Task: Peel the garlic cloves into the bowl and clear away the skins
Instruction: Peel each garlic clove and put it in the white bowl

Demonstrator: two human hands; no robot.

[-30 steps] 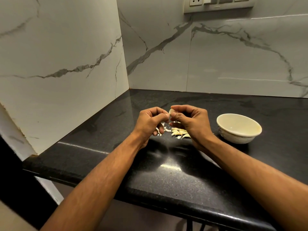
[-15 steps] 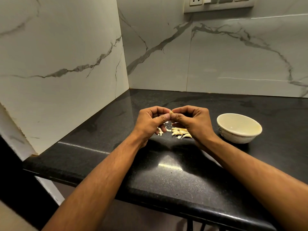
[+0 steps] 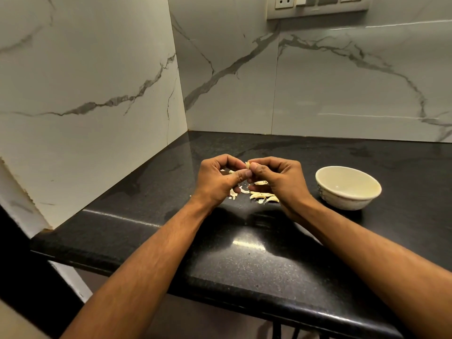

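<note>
Above the black counter, my left hand and my right hand meet fingertip to fingertip around one small garlic clove. Only its pale tip shows between the thumbs and forefingers; the remainder is hidden by the curled fingers. Both hands pinch it. Loose garlic skins lie scattered on the counter right below the hands, partly covered by them. A cream bowl stands to the right of my right hand, and its visible inside looks empty.
The black stone counter fills a corner between two marble-patterned walls. Its front edge runs close below my forearms. A switch and socket panel is mounted high on the back wall.
The hands have stayed together over the skins. The fingertips have shifted slightly on the clove, and a pale piece now sticks up between them.
</note>
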